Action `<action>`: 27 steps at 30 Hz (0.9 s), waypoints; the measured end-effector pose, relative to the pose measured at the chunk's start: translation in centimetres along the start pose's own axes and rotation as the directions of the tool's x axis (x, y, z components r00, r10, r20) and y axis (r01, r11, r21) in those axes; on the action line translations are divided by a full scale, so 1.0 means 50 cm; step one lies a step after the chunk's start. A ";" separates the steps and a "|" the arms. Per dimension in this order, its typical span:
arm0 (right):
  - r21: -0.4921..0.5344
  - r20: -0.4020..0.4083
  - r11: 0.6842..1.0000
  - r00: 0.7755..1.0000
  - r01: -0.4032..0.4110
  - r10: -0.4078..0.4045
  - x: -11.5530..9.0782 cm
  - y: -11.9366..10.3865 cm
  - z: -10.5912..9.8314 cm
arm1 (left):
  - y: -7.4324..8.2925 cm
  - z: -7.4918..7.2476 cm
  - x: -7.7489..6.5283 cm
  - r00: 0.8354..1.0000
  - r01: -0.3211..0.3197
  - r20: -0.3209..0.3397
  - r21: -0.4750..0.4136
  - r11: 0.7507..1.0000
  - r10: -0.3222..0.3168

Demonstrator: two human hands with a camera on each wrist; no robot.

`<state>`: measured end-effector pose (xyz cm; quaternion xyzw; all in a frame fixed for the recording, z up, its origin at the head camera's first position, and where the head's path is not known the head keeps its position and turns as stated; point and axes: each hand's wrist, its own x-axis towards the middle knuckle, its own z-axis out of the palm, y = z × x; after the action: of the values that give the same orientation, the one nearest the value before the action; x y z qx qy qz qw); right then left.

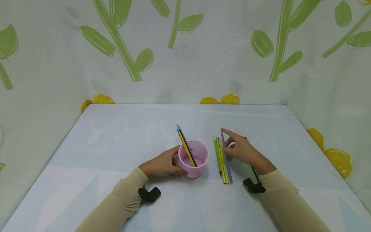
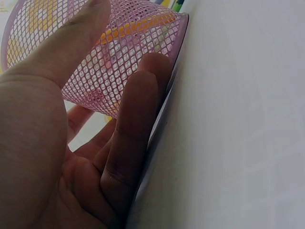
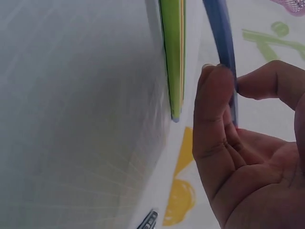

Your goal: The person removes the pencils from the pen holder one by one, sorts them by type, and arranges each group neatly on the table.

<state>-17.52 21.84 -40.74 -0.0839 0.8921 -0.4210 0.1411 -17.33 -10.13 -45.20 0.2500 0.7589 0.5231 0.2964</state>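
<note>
A pink mesh pen cup (image 1: 194, 174) stands upright on the table, with a yellow-and-black pencil (image 1: 184, 142) and a darker one leaning in it. My left hand (image 1: 163, 163) holds the cup from its left side; in the left wrist view the thumb lies across the mesh (image 2: 90, 93). To the right, my right hand (image 1: 244, 150) pinches a purple pencil (image 1: 228, 169) between thumb and fingers, the index finger reaching to its far end. The right wrist view shows this pencil (image 3: 222, 36) lifted off the table. Several green and yellow pencils (image 1: 219, 158) lie side by side just left of it.
A fork (image 1: 255, 173) with a dark handle lies partly hidden under my right hand and wrist. The pale table (image 1: 116, 135) meets white walls (image 1: 185, 71) with green leaf prints at its back and sides.
</note>
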 end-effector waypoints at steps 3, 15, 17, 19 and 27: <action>-0.024 0.009 1.000 1.000 -0.017 0.017 0.003 0.005 0.000 | 0.002 0.000 0.000 1.000 0.006 0.000 -0.001 1.000 -0.006; -0.111 0.042 0.990 0.995 -0.082 0.088 0.010 0.014 0.006 | 0.000 0.000 0.001 1.000 0.012 -0.002 0.001 1.000 -0.012; -0.119 0.042 0.989 0.995 -0.087 0.093 0.011 0.016 0.007 | 0.000 0.000 0.001 1.000 0.011 -0.002 0.003 1.000 -0.011; -0.134 0.041 0.987 0.995 -0.089 0.095 0.011 0.018 0.007 | 0.000 0.000 0.002 1.000 0.010 -0.003 0.005 1.000 -0.010; -0.178 0.028 0.979 0.994 -0.102 0.108 0.009 0.016 0.012 | 0.002 0.001 0.002 1.000 0.010 -0.005 0.004 1.000 -0.010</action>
<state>-17.79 21.78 -41.80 -0.0567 0.9262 -0.3307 0.1719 -17.36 -10.03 -45.15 0.2454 0.7619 0.5207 0.2968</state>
